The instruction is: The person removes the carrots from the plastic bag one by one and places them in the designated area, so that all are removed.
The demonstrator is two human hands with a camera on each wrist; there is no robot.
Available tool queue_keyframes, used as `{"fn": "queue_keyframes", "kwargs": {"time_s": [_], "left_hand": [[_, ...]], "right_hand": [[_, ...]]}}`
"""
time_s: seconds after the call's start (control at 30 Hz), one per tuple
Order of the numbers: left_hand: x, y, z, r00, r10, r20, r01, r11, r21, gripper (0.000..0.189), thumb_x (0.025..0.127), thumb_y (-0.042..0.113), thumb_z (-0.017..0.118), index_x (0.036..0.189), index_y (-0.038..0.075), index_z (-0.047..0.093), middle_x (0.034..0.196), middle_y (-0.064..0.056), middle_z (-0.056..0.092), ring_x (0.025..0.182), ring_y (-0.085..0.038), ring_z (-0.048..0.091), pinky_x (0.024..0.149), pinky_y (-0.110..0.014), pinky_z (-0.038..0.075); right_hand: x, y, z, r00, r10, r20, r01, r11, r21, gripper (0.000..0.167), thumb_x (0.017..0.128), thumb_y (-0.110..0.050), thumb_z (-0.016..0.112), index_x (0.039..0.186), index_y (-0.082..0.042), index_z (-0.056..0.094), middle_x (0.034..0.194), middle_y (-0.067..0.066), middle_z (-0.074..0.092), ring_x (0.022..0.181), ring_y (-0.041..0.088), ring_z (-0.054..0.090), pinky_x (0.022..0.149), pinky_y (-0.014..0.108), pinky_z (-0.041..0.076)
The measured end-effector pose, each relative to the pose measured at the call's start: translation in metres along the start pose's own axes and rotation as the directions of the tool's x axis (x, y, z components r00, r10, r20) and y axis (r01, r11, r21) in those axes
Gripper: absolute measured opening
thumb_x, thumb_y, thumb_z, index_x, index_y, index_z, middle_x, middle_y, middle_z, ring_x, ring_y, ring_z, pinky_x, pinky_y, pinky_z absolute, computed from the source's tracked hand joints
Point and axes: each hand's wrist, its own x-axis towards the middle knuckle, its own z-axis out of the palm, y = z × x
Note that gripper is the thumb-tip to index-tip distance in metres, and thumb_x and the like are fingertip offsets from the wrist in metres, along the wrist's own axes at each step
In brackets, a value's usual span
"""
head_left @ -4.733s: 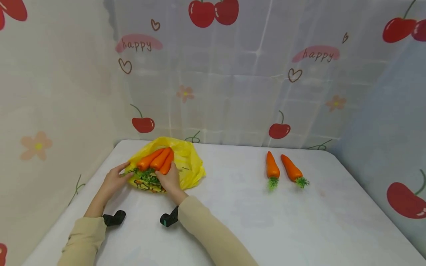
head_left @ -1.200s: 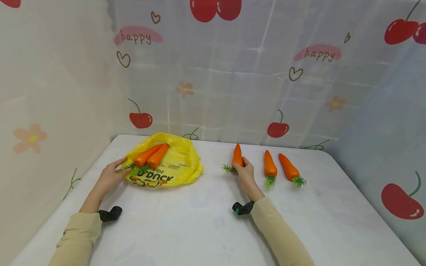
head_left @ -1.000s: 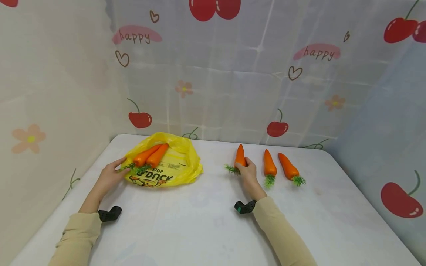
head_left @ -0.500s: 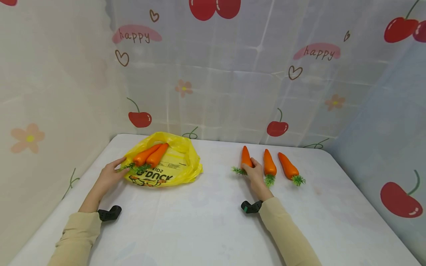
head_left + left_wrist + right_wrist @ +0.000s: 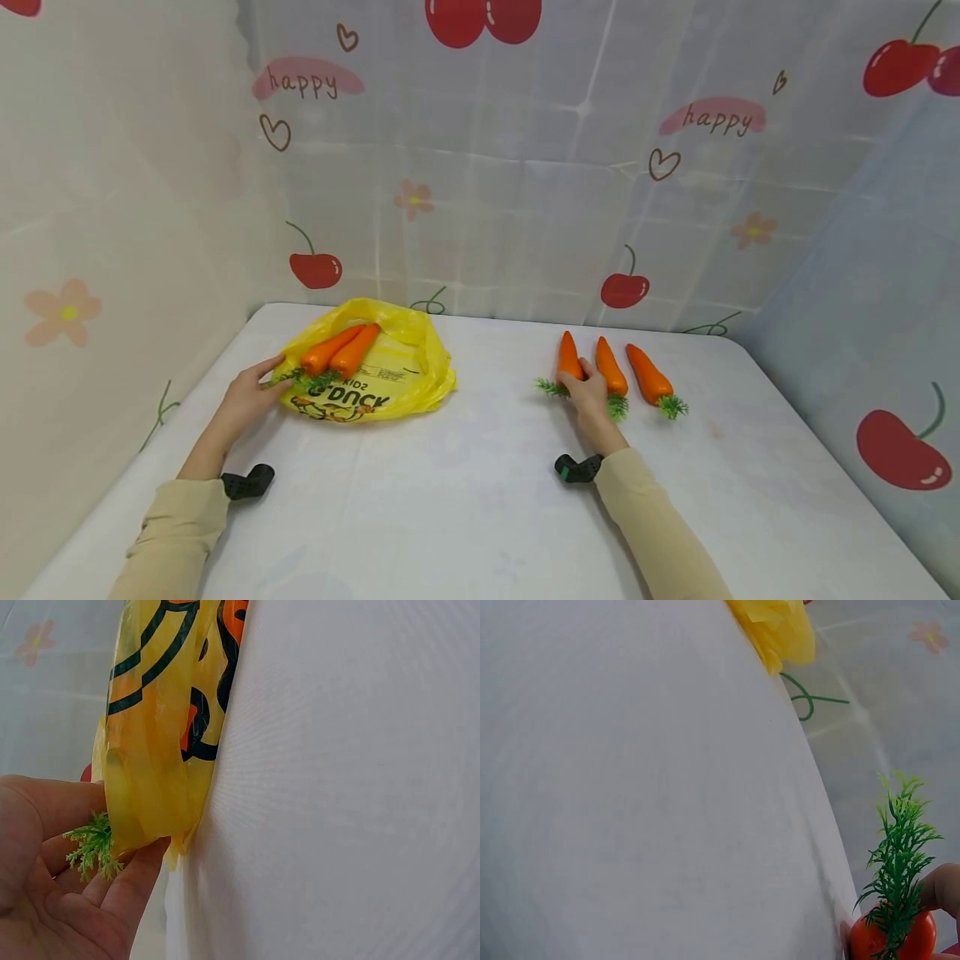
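On the right half of the table, my right hand grips an orange carrot near its leafy end, with the tip pointing away. Its green fronds stick out past the thumb in the right wrist view. A second carrot lies right beside that hand, and a third carrot lies farther right. At the left, my left hand holds the near-left edge of a yellow plastic bag, thumb and fingers around it in the left wrist view. Two carrots lie on the bag's open mouth, leaves toward me.
A white cloth covers the table. Behind it hangs a pale curtain printed with cherries, hearts and flowers, close to the back edge. Similar sheets close off both sides. A black wrist mount sits on each forearm.
My right hand has taken one carrot from the bag and carried it right, sliding it up beside the other two; the middle carrot shifted slightly. My left hand stays at the bag.
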Motion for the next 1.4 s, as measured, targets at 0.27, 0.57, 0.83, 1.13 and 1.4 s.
{"fn": "queue_keyframes", "kwargs": {"time_s": [0.27, 0.57, 0.83, 1.13, 1.4], "left_hand": [[0.000, 0.000, 0.000, 1.000, 0.001, 0.000, -0.001, 1.000, -0.003, 0.065, 0.096, 0.024, 0.052, 0.145, -0.006, 0.021, 0.144, -0.035, 0.017, 0.126, -0.053, 0.024, 0.098, -0.062, 0.026], [-0.002, -0.001, 0.000, 0.999, 0.031, -0.009, -0.031, 1.000, 0.006, 0.063, 0.097, 0.023, 0.052, 0.144, -0.007, 0.023, 0.142, -0.037, 0.019, 0.124, -0.054, 0.027, 0.098, -0.062, 0.026], [-0.003, 0.000, 0.000, 0.999, 0.036, -0.009, -0.036, 0.999, 0.003, 0.064, 0.096, 0.024, 0.053, 0.144, -0.007, 0.023, 0.142, -0.037, 0.019, 0.124, -0.054, 0.027, 0.098, -0.061, 0.026], [-0.003, 0.001, 0.001, 1.000, 0.019, -0.002, -0.019, 1.000, -0.007, 0.063, 0.096, 0.022, 0.052, 0.144, -0.007, 0.023, 0.143, -0.037, 0.018, 0.124, -0.053, 0.027, 0.099, -0.061, 0.026], [-0.003, 0.000, 0.000, 0.999, 0.033, 0.001, -0.033, 0.999, -0.005, 0.063, 0.096, 0.022, 0.052, 0.144, -0.006, 0.023, 0.143, -0.037, 0.018, 0.125, -0.053, 0.027, 0.098, -0.061, 0.026]], "right_hand": [[0.001, -0.001, -0.013, 1.000, 0.012, 0.008, -0.012, 1.000, -0.010, 0.064, 0.090, -0.003, 0.055, 0.147, 0.000, 0.024, 0.149, 0.021, 0.022, 0.130, 0.032, 0.027, 0.105, 0.037, 0.029], [0.006, -0.001, -0.024, 1.000, 0.012, 0.004, -0.011, 0.999, -0.031, 0.066, 0.089, -0.003, 0.055, 0.147, -0.001, 0.023, 0.149, 0.020, 0.022, 0.131, 0.032, 0.026, 0.105, 0.037, 0.028], [0.008, -0.001, -0.025, 1.000, -0.005, -0.005, 0.005, 0.999, -0.042, 0.067, 0.088, -0.002, 0.055, 0.147, 0.002, 0.023, 0.148, 0.021, 0.024, 0.130, 0.033, 0.028, 0.105, 0.038, 0.029], [0.008, 0.001, -0.027, 1.000, 0.013, -0.002, -0.013, 0.999, -0.047, 0.065, 0.090, -0.004, 0.054, 0.147, 0.001, 0.023, 0.147, 0.020, 0.025, 0.128, 0.032, 0.030, 0.104, 0.038, 0.031], [0.008, -0.001, -0.031, 1.000, -0.018, 0.015, 0.019, 0.998, -0.060, 0.067, 0.090, -0.003, 0.053, 0.147, 0.003, 0.019, 0.150, 0.021, 0.020, 0.132, 0.031, 0.026, 0.107, 0.037, 0.026]]}}
